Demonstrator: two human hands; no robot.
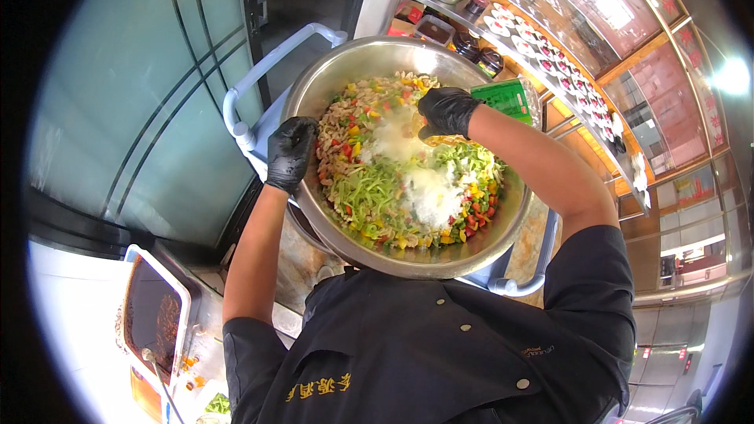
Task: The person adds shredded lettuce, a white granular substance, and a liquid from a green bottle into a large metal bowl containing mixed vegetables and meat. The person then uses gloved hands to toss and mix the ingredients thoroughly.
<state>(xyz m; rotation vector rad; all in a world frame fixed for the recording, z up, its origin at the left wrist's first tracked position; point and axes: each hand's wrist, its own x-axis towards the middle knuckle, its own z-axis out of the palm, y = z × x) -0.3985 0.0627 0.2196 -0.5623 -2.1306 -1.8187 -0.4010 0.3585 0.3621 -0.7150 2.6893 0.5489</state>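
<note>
Before me a large steel mixing bowl (512,224) sits tilted towards me, on or over a cart. It holds shredded green vegetable (368,188), diced red and yellow peppers (480,209), pale chopped pieces (336,109) and mounds of white powder (436,197). My left hand (291,154), black-gloved, grips the bowl's left rim. Over the far middle of the food, my black-gloved right hand (445,113) holds a see-through amber item, partly hidden under its fingers; its exact kind cannot be told. Beyond my right wrist is a clear package with a green label (503,100).
A blue-grey cart handle (265,62) curves beyond the bowl at left. At lower left stands a white-rimmed tub (188,318) of dark sauce with a ladle (156,365). A steel shelf (500,41) at right bears many small plates. Frosted glass doors (141,88) stand at left.
</note>
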